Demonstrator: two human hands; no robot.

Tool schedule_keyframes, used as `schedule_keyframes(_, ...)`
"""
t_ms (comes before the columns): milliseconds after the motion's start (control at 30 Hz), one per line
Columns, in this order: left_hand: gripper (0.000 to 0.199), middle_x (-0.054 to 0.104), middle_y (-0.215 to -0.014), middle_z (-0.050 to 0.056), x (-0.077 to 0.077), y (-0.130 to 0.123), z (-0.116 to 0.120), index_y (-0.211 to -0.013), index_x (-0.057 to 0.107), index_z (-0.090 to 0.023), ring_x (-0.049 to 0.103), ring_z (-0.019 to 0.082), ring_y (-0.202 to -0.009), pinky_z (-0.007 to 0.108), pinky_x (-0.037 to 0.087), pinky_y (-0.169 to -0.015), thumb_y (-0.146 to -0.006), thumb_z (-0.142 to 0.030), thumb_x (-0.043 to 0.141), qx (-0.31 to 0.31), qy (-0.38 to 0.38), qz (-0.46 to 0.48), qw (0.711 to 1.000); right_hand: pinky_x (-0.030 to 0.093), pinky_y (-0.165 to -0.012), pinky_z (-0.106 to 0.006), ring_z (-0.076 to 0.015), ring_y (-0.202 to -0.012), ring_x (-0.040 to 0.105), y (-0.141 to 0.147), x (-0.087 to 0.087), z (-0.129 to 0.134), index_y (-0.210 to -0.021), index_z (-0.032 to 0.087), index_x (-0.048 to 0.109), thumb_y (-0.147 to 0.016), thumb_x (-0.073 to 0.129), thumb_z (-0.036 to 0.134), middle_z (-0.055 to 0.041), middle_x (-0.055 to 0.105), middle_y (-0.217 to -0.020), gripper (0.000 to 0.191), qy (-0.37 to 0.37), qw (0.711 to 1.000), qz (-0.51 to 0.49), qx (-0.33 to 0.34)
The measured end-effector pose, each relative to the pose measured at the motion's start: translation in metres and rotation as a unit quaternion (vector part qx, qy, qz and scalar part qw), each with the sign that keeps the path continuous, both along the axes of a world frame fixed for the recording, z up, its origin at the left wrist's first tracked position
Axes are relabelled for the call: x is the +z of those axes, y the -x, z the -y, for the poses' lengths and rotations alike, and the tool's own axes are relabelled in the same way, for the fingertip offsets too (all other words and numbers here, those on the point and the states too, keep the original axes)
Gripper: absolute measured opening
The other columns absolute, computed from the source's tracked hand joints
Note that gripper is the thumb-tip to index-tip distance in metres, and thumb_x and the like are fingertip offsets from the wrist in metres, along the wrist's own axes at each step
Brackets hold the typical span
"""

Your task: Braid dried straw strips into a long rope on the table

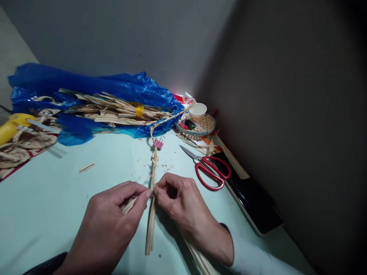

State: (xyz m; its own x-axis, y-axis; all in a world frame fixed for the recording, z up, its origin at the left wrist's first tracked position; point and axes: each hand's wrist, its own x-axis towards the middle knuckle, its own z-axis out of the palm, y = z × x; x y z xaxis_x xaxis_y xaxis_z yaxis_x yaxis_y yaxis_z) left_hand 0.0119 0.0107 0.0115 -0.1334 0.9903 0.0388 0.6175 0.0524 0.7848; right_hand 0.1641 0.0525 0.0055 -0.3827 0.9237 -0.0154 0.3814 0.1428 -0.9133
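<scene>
A braid of pale dried straw-like strips (155,162) runs down the middle of the table, with a pink binder clip (158,144) gripping it near its far part. At the braid's near end, my left hand (114,214) pinches one strip between thumb and forefinger. My right hand (183,198) is closed on another strip right beside it, fingertips almost touching the left ones. Between the hands a loose flat strip (150,229) hangs toward me. More long strips (200,259) trail out beneath my right wrist.
Behind lies a blue plastic bag (114,82) with a bundle of dried strips (114,109). Red-handled scissors (210,170) rest right of the braid, near a black flat device (252,202). A woven basket (206,126) holds a white cup (197,109). At left is a yellow glue gun (14,126).
</scene>
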Motion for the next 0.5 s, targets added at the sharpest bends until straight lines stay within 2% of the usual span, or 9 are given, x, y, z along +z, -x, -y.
schedule_keyframes(67, 0.02, 0.072, -0.071, -0.002, -0.005, -0.003, 0.004, -0.075, 0.07, -0.025, 0.066, 0.017, -0.065, 0.024, 0.048, -0.062, -0.087, -0.036, 0.059, -0.03, -0.075, -0.052, 0.995, 0.029, -0.054, -0.022, -0.0088, -0.057, 0.04, 0.0, 0.0, -0.001, -0.069, 0.015, 0.06, -0.083, 0.056, 0.019, 0.0039, 0.049, -0.059, 0.016, 0.016, 1.0, -0.025, 0.002)
schedule_keyframes(133, 0.019, 0.068, -0.067, 0.0, -0.012, -0.004, 0.009, -0.078, 0.069, -0.022, 0.064, 0.016, -0.06, 0.025, 0.047, -0.061, -0.089, -0.025, 0.054, -0.082, -0.179, -0.146, 0.97, 0.032, -0.055, -0.022, -0.0092, -0.059, 0.043, -0.001, 0.002, -0.003, -0.07, 0.014, 0.062, -0.083, 0.057, 0.019, 0.0028, 0.052, -0.061, 0.015, 0.063, 0.995, -0.073, 0.008)
schedule_keyframes(233, 0.023, 0.07, -0.07, 0.003, -0.024, -0.003, 0.016, -0.096, 0.068, -0.017, 0.065, 0.015, -0.057, 0.024, 0.047, -0.055, -0.086, -0.009, 0.049, -0.159, -0.323, -0.285, 0.888, 0.034, -0.056, -0.021, -0.0089, -0.057, 0.045, -0.004, 0.005, -0.006, -0.069, 0.012, 0.063, -0.083, 0.059, 0.02, 0.0021, 0.054, -0.059, 0.017, 0.153, 0.975, -0.158, 0.025)
schedule_keyframes(300, 0.033, 0.075, -0.081, 0.006, -0.032, -0.003, 0.021, -0.109, 0.065, -0.017, 0.069, 0.017, -0.066, 0.024, 0.051, -0.059, -0.085, -0.004, 0.045, -0.175, -0.365, -0.336, 0.85, 0.034, -0.055, -0.021, -0.0082, -0.055, 0.044, -0.006, 0.005, -0.007, -0.066, 0.012, 0.063, -0.083, 0.061, 0.022, 0.0027, 0.053, -0.056, 0.019, 0.191, 0.961, -0.195, 0.037)
schedule_keyframes(433, 0.037, 0.077, -0.098, 0.01, -0.043, -0.008, 0.031, -0.11, 0.066, -0.018, 0.072, 0.02, -0.09, 0.025, 0.056, -0.077, -0.088, -0.004, 0.04, -0.125, -0.356, -0.339, 0.862, 0.033, -0.055, -0.021, -0.0078, -0.054, 0.044, -0.005, 0.001, -0.006, -0.067, 0.012, 0.064, -0.08, 0.064, 0.022, 0.0022, 0.055, -0.058, 0.016, 0.215, 0.954, -0.208, 0.032)
schedule_keyframes(500, 0.035, 0.077, -0.095, 0.009, -0.042, -0.011, 0.033, -0.106, 0.068, -0.019, 0.072, 0.02, -0.09, 0.025, 0.057, -0.076, -0.089, -0.006, 0.04, -0.128, -0.355, -0.313, 0.871, 0.034, -0.056, -0.022, -0.0085, -0.056, 0.047, -0.004, 0.0, -0.004, -0.071, 0.012, 0.064, -0.078, 0.066, 0.023, 0.0011, 0.058, -0.061, 0.014, 0.224, 0.951, -0.212, 0.022)
